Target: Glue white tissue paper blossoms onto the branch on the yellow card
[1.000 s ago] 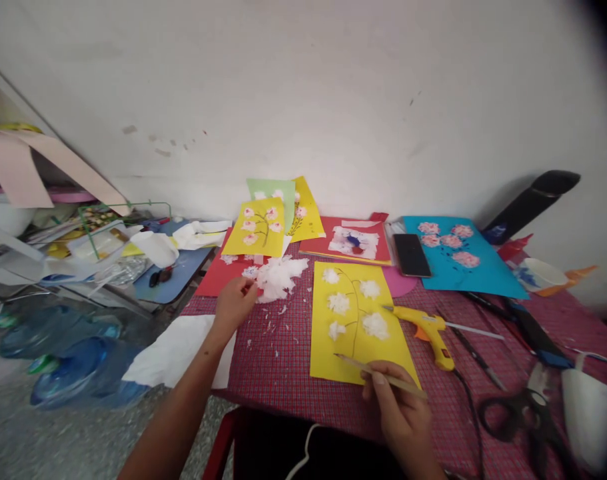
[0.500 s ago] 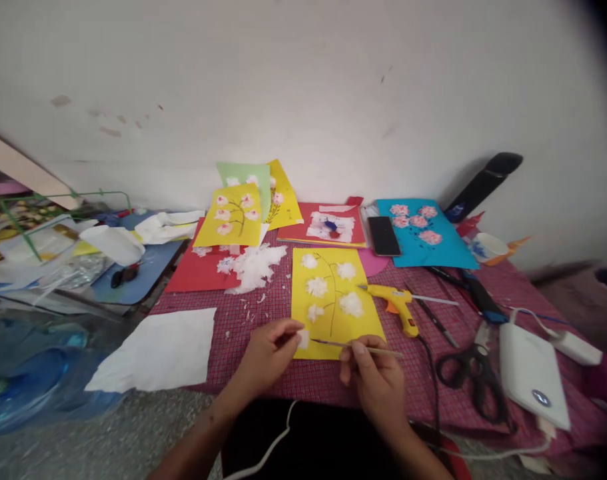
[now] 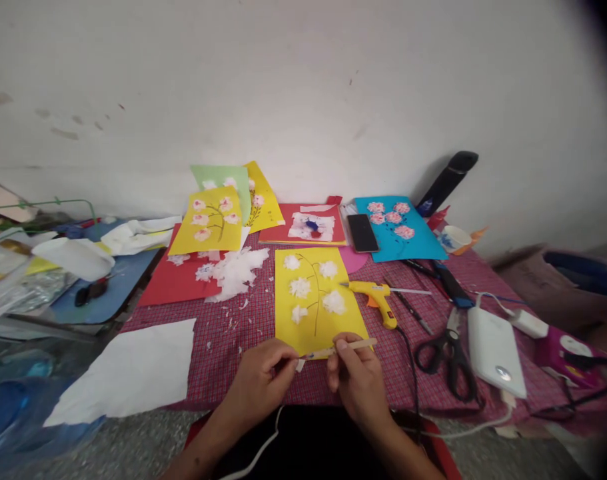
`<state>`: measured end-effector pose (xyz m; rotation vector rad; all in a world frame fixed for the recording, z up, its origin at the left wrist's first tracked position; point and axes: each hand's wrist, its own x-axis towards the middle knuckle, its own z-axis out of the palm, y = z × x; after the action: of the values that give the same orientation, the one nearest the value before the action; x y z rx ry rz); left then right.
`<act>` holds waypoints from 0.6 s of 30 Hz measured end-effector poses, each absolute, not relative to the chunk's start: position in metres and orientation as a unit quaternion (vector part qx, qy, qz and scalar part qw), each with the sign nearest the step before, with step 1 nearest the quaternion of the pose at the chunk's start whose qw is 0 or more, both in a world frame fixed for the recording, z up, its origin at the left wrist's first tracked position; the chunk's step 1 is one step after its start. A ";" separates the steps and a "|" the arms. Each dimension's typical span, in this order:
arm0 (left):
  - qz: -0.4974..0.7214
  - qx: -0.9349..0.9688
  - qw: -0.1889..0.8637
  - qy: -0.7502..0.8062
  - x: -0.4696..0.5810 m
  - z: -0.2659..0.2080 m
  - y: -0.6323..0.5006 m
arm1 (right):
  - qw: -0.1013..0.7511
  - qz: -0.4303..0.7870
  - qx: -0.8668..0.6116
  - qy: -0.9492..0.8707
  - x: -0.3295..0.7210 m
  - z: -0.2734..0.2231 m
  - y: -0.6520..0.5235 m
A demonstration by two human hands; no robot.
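- A head-worn camera looked down on a counter [image 3: 263, 330] covered in red checked cloth, set against a white wall.
- The left hand [image 3: 261, 381], at about 6 o'clock, had its grip pinched together on a small scrap of white tissue [image 3: 300, 364].
- The right hand [image 3: 357, 377], just beside it, had its grip clamped on a thin wooden stick [image 3: 344, 347], whose tip met the scrap between the two hands.
- Both hands hovered at the near edge of a yellow card [image 3: 315, 300], which lay flat at the centre with a drawn branch and five white tissue blossoms on it.
- The step in hand looked like shaping a tissue piece on the stick into another blossom.
- The next move would likely call for steady, light pressure, so the thin tissue did not tear.
- At 10 o'clock from the card lay a loose heap of shredded tissue [image 3: 236, 268] on a red sheet [image 3: 176, 283].
- At 3 o'clock lay a yellow glue gun [image 3: 376, 297]; farther right, black scissors [image 3: 446, 357] and a white power bank [image 3: 496, 348].
- Toward 12 o'clock, finished flower cards leaned near the wall, with a dark phone [image 3: 362, 232] on a blue card [image 3: 398, 230].
- At 8 o'clock a white paper sheet [image 3: 126, 370] hung over the counter's edge.
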<state>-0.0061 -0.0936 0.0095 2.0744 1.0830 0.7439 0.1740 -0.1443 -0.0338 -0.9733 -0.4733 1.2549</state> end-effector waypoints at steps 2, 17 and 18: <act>0.294 0.788 0.340 0.420 -0.004 0.008 -0.094 | 0.668 0.567 -0.422 -0.234 0.174 -0.036 -0.146; 0.339 0.754 0.331 0.455 0.009 0.004 -0.098 | 0.661 0.576 -0.422 -0.231 0.162 -0.032 -0.146; 0.347 0.750 0.323 0.461 0.009 0.003 -0.099 | 0.662 0.576 -0.422 -0.229 0.160 -0.032 -0.147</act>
<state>0.0091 -0.0986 0.0030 1.9693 1.2090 0.9112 0.1604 -0.1470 -0.0322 -0.9535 -0.5175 1.3022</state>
